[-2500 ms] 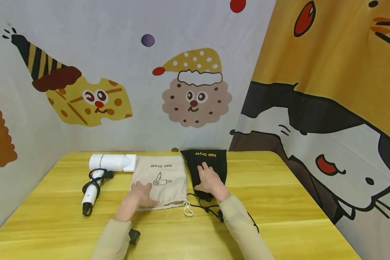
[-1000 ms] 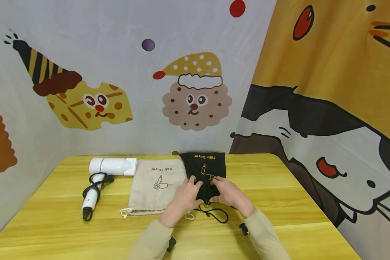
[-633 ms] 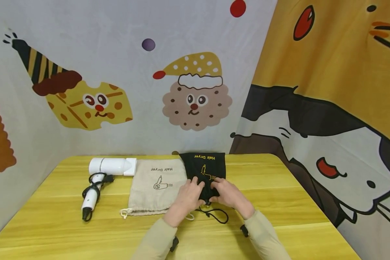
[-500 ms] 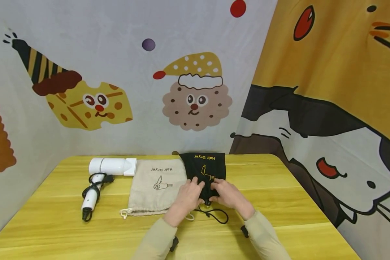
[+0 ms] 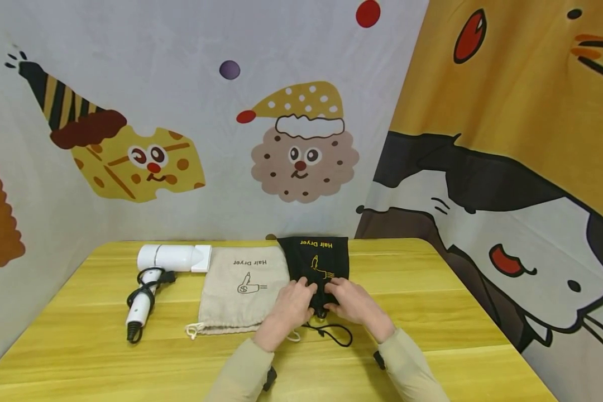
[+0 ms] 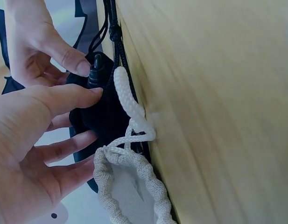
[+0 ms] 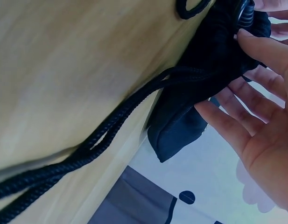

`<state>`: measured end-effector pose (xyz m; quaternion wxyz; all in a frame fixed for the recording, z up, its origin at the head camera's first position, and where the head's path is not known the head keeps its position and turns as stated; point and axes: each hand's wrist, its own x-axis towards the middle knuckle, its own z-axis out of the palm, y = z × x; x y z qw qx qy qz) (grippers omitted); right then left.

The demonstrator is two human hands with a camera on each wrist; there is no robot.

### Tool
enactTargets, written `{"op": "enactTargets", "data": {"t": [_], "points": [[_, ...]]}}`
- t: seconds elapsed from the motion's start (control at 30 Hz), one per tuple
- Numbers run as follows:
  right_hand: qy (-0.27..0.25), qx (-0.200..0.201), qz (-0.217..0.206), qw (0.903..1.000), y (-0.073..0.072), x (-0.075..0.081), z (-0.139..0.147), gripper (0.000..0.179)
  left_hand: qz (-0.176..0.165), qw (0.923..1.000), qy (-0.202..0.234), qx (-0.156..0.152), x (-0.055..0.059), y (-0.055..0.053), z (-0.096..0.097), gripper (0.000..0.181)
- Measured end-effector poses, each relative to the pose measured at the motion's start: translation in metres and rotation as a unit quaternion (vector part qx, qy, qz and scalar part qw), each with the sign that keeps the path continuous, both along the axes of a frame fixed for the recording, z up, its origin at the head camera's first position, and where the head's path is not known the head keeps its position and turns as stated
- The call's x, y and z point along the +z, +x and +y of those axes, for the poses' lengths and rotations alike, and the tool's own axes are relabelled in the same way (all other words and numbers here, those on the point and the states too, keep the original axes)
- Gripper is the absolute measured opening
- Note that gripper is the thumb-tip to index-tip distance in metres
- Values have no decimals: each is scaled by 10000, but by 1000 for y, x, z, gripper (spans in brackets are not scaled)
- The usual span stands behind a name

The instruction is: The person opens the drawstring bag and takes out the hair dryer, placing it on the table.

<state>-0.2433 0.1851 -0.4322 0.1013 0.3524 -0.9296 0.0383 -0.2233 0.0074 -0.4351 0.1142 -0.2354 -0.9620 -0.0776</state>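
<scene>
A black drawstring bag [image 5: 326,251] with yellow "Hair Dryer" lettering lies toward the back of the table. My left hand [image 5: 292,304] grips the left side of its near end, thumb and fingers on the cloth. On the right side my right hand [image 5: 354,301] holds the same end. Between the two thumbs, a black ribbed piece [image 6: 94,77] pokes out at the bag's mouth. Black cords [image 7: 106,126] trail from the bag onto the wood. Just left lies a beige drawstring bag [image 5: 246,307], its front right corner partly hidden behind my left hand and wrist.
Left of the beige bag rests a white hair dryer [image 5: 173,258], its black cable [image 5: 142,287] wound round the handle. White drawstring loops [image 6: 129,102] stick out from the beige bag's mouth. A printed cloth [image 5: 301,218] hangs behind the wooden table [image 5: 80,357].
My left hand has left the beige bag and crossed right to the black bag. My right hand has come down to the black bag's near end. Lately both hands stay almost still.
</scene>
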Motion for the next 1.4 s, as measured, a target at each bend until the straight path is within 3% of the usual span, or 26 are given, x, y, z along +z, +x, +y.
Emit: {"op": "enactTargets", "data": {"t": [0.33, 0.83, 1.4], "points": [[-276, 33, 510, 9983, -2, 0, 1, 21, 103, 9999, -57, 31, 2, 2, 3, 42], [-459, -115, 541, 9974, 1, 5, 1, 22, 277, 9995, 72, 109, 1, 3, 5, 38], [-585, -193, 734, 9954, 1, 7, 2, 22, 1021, 9946, -199, -36, -1, -1, 3, 20]]}}
